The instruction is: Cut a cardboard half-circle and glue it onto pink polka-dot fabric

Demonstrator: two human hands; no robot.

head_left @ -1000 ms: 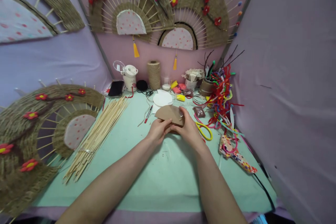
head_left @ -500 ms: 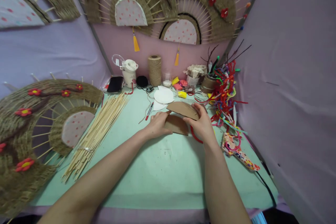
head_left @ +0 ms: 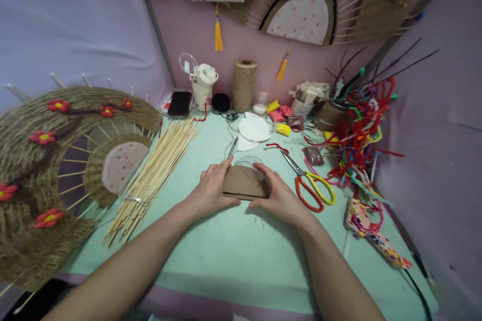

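Note:
Two brown cardboard half-circles point(head_left: 245, 181) lie one on top of the other, low over the middle of the table, with their straight edges towards me. My left hand point(head_left: 211, 188) grips the stack at its left end, thumb along the front edge. At the opposite end my right hand point(head_left: 283, 196) holds it the same way. Just behind the cardboard is a clear plastic protractor point(head_left: 250, 160), partly hidden. A pen point(head_left: 232, 147) lies beyond my left fingertips. Scissors point(head_left: 309, 178) with one red and one yellow handle rest right of my right hand.
A bundle of thin sticks point(head_left: 150, 175) lies at left beside a woven fan point(head_left: 33, 170). White paper pieces point(head_left: 254, 128), a twine spool point(head_left: 244, 85) and clay packets point(head_left: 283, 129) stand behind. Coloured pipe cleaners point(head_left: 361, 130) and a flowered glue gun point(head_left: 376, 238) are at right.
The upper cardboard half-circle has come down onto the lower one, and their edges now line up. My right hand has lowered with it, uncovering the scissors. The view has shifted down.

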